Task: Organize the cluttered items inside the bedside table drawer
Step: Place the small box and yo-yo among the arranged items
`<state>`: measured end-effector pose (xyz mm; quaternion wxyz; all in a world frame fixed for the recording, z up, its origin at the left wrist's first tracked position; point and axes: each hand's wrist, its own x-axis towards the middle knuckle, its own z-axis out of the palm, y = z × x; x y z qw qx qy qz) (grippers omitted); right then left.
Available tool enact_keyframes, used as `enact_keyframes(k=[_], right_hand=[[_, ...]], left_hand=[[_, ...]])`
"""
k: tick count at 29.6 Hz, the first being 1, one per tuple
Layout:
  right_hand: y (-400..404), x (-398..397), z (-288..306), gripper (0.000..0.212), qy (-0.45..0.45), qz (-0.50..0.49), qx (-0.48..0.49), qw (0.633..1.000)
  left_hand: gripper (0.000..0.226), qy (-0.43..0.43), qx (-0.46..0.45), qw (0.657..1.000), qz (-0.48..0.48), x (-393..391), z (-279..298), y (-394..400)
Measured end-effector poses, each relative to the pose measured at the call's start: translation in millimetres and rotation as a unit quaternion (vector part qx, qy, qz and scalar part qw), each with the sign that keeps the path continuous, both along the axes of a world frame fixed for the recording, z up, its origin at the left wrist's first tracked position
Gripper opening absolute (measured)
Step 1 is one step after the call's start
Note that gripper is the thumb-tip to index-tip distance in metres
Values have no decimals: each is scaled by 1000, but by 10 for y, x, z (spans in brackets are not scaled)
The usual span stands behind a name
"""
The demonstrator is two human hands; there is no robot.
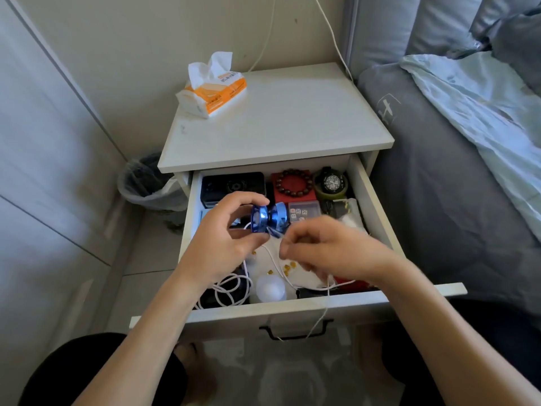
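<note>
We are holding the blue yo-yo just above the open drawer, our left hand gripping one half between thumb and curled fingers, while our right hand is pinching its white string just right of the yo-yo, fingertips pressed together on it. It looks as though we are winding the string into the groove so the yo-yo can go back tidy. To do that well, we are judging it best to keep the string taut, turn the yo-yo steadily, and feed each loop into the middle gap rather than over the rims. The string's tail is trailing below the yo-yo across the drawer and hanging over the front near the handle, so it could snag there or drag the small yellow bits lying under the yo-yo. Also below the yo-yo, a coiled white cable and a white cap are crowding the front and could tangle with the string. Behind the yo-yo sit a black box, a bead bracelet on a red box, a watch and a dice case. A tissue pack is resting on the counter.
</note>
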<state>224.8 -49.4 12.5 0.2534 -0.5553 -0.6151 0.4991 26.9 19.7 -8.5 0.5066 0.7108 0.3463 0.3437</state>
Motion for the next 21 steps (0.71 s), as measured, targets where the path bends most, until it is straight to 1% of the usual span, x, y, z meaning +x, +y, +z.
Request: enact_keyframes(k=[1, 2, 3, 4, 5, 7, 8, 11, 13, 15, 16, 18, 20, 21], right_hand=[[-14, 46, 67, 15, 38, -29, 22, 999], [27, 65, 96, 16, 75, -68, 43, 994], [81, 97, 124, 16, 94, -118, 64, 986], [105, 161, 70, 16, 93, -161, 68, 980], [157, 158, 36, 16, 79, -183, 74, 977], [211, 123, -70, 17, 31, -180, 47, 982], [224, 80, -133, 17, 4, -162, 25, 986], [180, -27, -255, 16, -73, -71, -10, 995], [127, -71, -267, 16, -84, -19, 0, 996], [82, -45, -184, 19, -61, -3, 32, 998], [81, -18, -125, 20, -34, -17, 48, 998], [104, 68, -26, 18, 23, -90, 83, 992], [132, 156, -7, 16, 38, -166, 111, 979], [152, 165, -18, 16, 31, -181, 117, 976]], left_hand=[[51, 12, 17, 1000, -12, 16, 5, -19], [51, 12, 25, 999, -26, -17, 0, -36], [50, 0, 23, 999, -47, -28, 11, -30], [49, -19, -1, 997, -69, 16, -43, -60], [48, -37, -19, 996, -79, 2, -34, -68], [46, -73, -46, 993, -86, -4, -33, -84], [45, -88, -55, 992, -78, -16, -29, -81], [45, -102, -57, 993, -26, -13, -23, -29], [45, -80, -44, 996, -5, 2, -33, 5], [45, -57, -24, 998, -8, 16, -42, 18], [47, -47, -18, 999, -16, 15, -53, 31], [53, -22, 2, 999, -26, 1, -66, 27], [54, 1, 19, 999, -43, 6, -88, 9], [52, -1, 18, 998, -58, 3, -85, -5]])
